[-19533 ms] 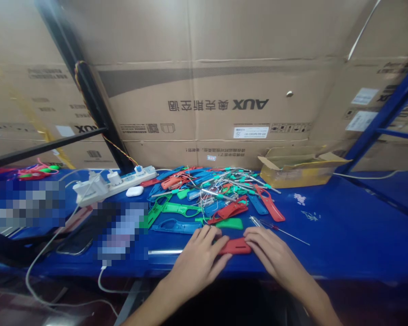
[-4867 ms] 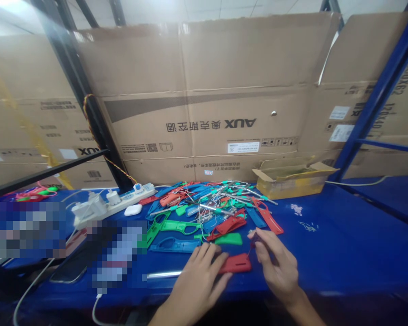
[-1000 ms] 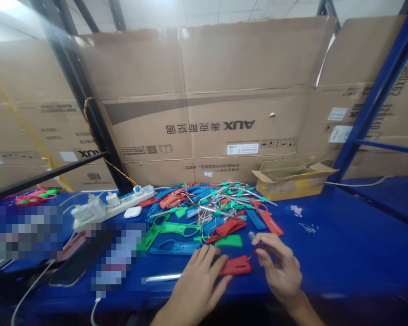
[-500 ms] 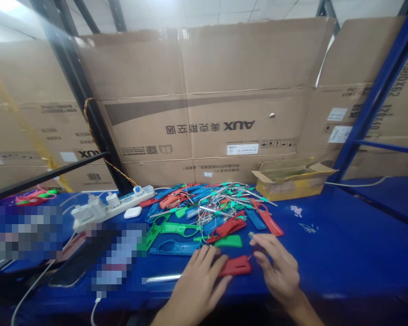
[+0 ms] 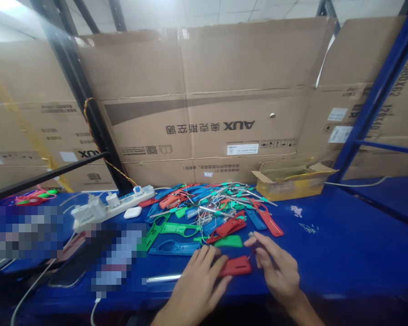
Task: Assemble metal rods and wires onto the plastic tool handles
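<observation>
A red long-nosed lighter (image 5: 237, 266) lies on the blue tabletop, its metal tube (image 5: 163, 278) pointing left. Over its middle rests my left hand (image 5: 200, 283), fingers wrapped around the body and holding it down. At the lighter's right end, my right hand (image 5: 275, 267) pinches a small item with a shiny top (image 5: 251, 234); a thin shaft seems to run down from the fingers to the lighter's end. What kind of item it is cannot be made out. Just behind lie a green casing piece (image 5: 228, 241) and a blue handle shell (image 5: 175, 247).
A pile of lighter parts (image 5: 211, 206) spreads behind my hands. At the back right stands an open yellow-taped box (image 5: 290, 185). Tiny pink pieces (image 5: 296, 210) and small pins (image 5: 308, 228) lie on the right. A power strip (image 5: 131, 199) and a phone (image 5: 76, 258) are on the left.
My right hand's fingertips have shifted slightly and turned a little around the small item. My left hand and the red lighter stay where they were.
</observation>
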Tool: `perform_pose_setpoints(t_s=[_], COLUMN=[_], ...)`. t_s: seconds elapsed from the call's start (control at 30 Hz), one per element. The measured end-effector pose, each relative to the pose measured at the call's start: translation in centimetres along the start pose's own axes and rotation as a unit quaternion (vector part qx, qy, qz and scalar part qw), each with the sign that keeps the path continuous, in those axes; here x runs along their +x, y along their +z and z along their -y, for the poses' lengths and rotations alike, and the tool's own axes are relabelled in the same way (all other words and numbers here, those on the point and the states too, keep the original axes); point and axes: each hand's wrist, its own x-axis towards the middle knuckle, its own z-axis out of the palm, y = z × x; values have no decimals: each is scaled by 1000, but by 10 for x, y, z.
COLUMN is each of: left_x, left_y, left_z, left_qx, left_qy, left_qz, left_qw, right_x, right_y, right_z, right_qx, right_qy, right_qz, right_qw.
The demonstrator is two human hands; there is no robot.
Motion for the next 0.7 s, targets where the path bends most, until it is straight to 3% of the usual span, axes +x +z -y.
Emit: perform_pose_setpoints(t_s=[0.33, 0.7], left_x=[0, -1], left_y=[-1, 1], left_z=[1, 0], left_qx=[4, 5], left_qy=[4, 1], left_qz=[-2, 6], left_qw=[1000, 1000], right_x=[9, 6], right_y=[-4, -2], right_z=[3, 6], right_qx=[18, 0], right_qy=[-35, 14], right_qz=[7, -36], right_qw=[999, 999])
